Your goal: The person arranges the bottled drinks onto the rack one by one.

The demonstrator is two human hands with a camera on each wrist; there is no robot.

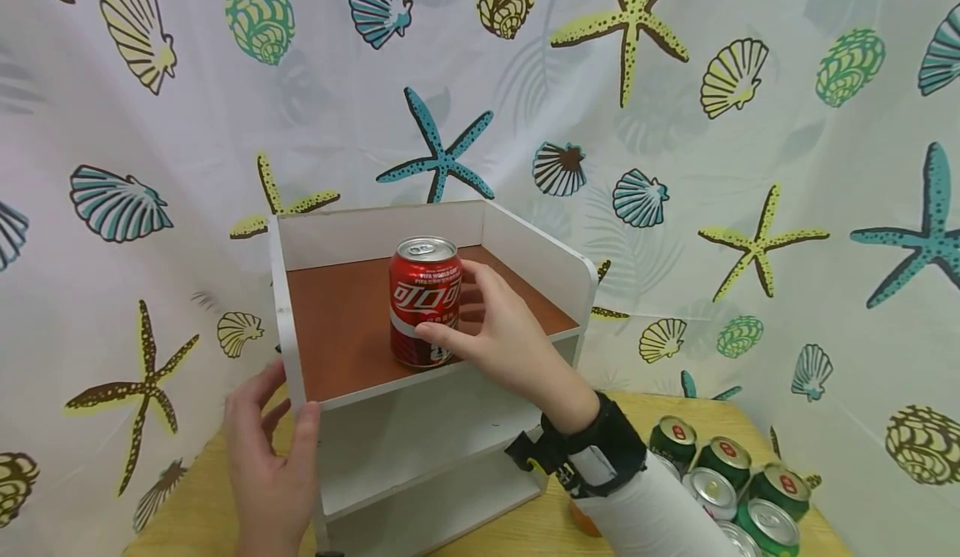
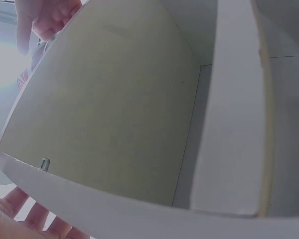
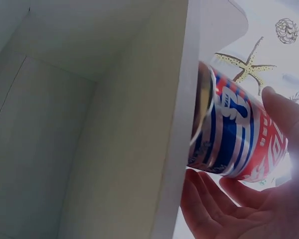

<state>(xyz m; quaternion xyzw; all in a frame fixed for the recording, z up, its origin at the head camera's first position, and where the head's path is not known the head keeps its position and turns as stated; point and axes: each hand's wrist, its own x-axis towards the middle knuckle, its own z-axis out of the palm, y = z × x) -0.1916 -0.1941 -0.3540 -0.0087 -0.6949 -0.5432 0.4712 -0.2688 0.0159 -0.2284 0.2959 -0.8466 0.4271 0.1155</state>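
My right hand (image 1: 501, 332) holds a red soda can (image 1: 417, 298), thumb on its near side and fingers round its right side. Upright in the head view, the can is over the front part of the brown top board (image 1: 337, 332) of a small white shelf unit (image 1: 450, 400). Its blue-striped lower part (image 3: 229, 132) and bottom rim show right at the board's edge in the right wrist view. My left hand (image 1: 273, 457) grips the unit's left side panel, thumb at the front edge and fingers (image 2: 37, 216) on the outer side.
Several green and silver cans (image 1: 768, 524) stand grouped on the wooden table (image 1: 555, 532) at the right. Part of an orange thing (image 1: 583, 520) shows under my right forearm. A shell-and-starfish cloth (image 1: 510, 98) hangs behind and at both sides.
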